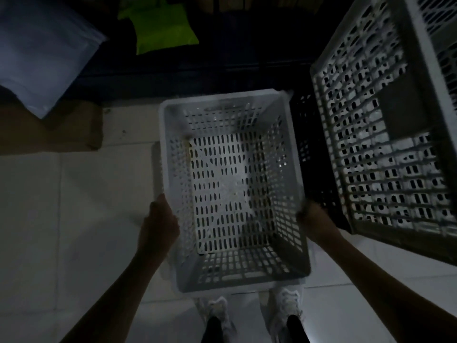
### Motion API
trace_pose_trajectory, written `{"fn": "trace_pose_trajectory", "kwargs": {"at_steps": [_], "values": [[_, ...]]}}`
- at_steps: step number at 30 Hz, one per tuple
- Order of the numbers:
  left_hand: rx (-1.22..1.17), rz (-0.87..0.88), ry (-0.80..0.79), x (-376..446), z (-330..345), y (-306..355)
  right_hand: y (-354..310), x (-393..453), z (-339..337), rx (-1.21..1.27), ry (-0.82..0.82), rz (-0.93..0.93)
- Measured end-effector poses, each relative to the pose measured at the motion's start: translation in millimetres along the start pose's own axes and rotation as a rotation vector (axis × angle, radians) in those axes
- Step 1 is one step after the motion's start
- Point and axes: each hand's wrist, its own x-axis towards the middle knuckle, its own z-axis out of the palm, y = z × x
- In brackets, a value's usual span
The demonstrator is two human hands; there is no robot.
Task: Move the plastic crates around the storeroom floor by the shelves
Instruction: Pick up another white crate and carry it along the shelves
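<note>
An empty white perforated plastic crate (230,189) stands open side up in the middle of the dim view, over the pale tiled floor. My left hand (159,224) grips its left rim and my right hand (312,220) grips its right rim, partly hidden behind the wall. A larger pale crate (385,144) sits tilted to the right, with a dark crate (311,149) between the two. Whether the held crate touches the floor I cannot tell.
A dark low shelf edge (197,73) runs across the back, with a bright green bag (160,28) on it. A pale flat package (42,50) lies on a brown cardboard box (61,129) at left. My white shoes (247,315) stand just below the crate.
</note>
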Motion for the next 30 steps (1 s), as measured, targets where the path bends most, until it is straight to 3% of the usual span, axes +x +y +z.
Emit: {"fn": "trace_pose_trajectory", "kwargs": {"at_steps": [7, 19, 30], "values": [[-0.028, 0.016, -0.036, 4, -20, -21, -20, -9, -6, 0.073, 0.021, -0.174], [-0.192, 0.057, 0.029, -50, -86, -18, -64, -71, -81, 0.105, 0.05, -0.152], [-0.348, 0.098, 0.019, -113, -199, 3, -108, -165, -163, 0.046, 0.186, -0.276]]}}
